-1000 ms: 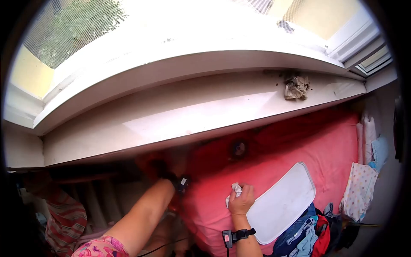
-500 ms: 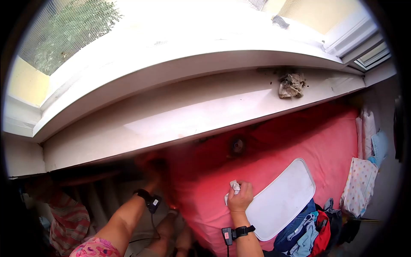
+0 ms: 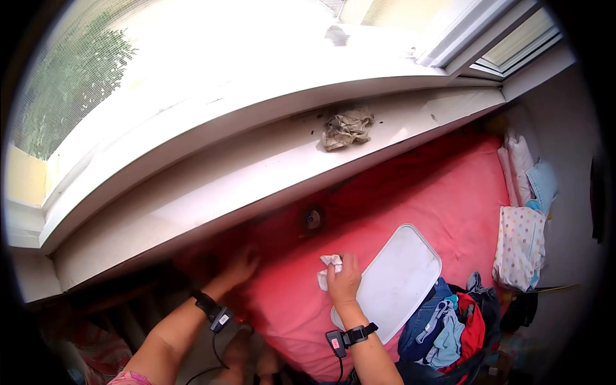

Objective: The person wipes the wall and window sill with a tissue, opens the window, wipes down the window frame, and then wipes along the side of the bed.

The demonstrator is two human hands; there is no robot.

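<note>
My right hand is closed around a crumpled white tissue, whose edges stick out past the fingers. It hovers over or rests on the pink-red sheet, beside a white board with rounded corners. At the sheet's left edge, in the shade below the sill, is my left hand. Its fingers look apart with nothing in them, though the view there is dim and slightly blurred. Each wrist carries a strap with a small dark box.
A dirty crumpled wad of tissue lies on the white windowsill, with dark specks around it. A small round object sits on the bed near the sill. Piled clothes and a dotted pillow are at the right.
The view has turned and shifted right, so the sill and bed appear further left. My left hand has come up from the dark into sight at the bed's edge. The tissue stays in my right hand.
</note>
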